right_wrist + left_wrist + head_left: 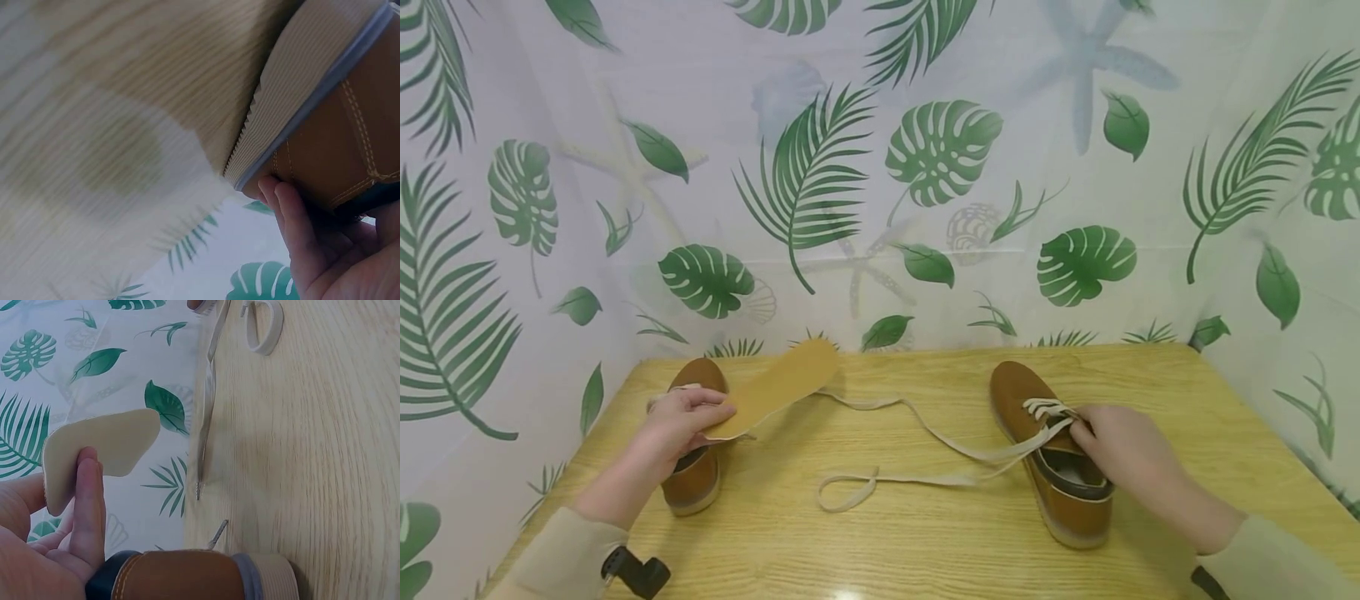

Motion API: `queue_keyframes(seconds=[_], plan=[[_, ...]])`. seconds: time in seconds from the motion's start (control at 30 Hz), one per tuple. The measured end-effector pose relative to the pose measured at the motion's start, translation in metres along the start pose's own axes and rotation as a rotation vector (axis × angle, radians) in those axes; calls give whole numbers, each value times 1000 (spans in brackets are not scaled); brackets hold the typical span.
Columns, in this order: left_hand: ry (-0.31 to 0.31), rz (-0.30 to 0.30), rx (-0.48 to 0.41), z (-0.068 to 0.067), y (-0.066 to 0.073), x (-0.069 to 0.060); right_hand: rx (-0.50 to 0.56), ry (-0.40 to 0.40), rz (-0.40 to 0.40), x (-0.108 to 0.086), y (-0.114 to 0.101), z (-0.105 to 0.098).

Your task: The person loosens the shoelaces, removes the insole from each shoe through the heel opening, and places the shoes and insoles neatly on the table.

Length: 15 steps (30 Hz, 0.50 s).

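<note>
My left hand [681, 425] pinches a thin tan insole [786, 383] near one end, fingers on one face. Its free end points up and away to the right, over the table. Below that hand stands the left brown shoe [694, 487], toe away from me and partly hidden by the hand. At the right, my right hand [1123, 446] grips the other brown shoe [1015, 400] at its opening by the laces. In the right wrist view two fingertips [278, 187] lie against this shoe's side; the thumb is out of sight there.
Long pale laces [917, 479] trail from the right shoe leftward across the wooden table [880, 542], one ending in a loop. A white cloth [880, 183] with green leaf prints hangs behind the table and along both sides.
</note>
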<state>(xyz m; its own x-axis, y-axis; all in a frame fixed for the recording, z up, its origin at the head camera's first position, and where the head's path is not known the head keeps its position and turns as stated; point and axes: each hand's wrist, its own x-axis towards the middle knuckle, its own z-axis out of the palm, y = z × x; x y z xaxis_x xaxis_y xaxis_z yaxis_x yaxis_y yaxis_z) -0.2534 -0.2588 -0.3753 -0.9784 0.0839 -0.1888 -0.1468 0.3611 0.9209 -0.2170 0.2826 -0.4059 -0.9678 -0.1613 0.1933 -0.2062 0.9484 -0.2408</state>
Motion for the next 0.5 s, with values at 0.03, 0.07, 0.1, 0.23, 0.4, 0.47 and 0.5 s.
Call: queue_keyframes(seconds=[0.03, 0.07, 0.1, 0.23, 0.4, 0.47, 0.5], plan=[[1, -1, 6, 2, 1, 0, -8, 1, -4, 0, 3, -1], [1, -2, 14, 4, 2, 0, -15, 2, -7, 0, 6, -1], [-2, -1, 25, 6, 3, 0, -21, 3, -10, 0, 9, -2], [-2, -3, 54, 13, 6, 3, -39, 14, -24, 2, 22, -6], [2, -18, 25, 22, 9, 7, -49, 21, -18, 2, 41, -12], [7, -25, 9, 26, 9, 8, -52, 15, -10, 2, 51, -14], [11, -26, 2, 27, 8, 8, -53, 13, -5, 2, 56, -15]])
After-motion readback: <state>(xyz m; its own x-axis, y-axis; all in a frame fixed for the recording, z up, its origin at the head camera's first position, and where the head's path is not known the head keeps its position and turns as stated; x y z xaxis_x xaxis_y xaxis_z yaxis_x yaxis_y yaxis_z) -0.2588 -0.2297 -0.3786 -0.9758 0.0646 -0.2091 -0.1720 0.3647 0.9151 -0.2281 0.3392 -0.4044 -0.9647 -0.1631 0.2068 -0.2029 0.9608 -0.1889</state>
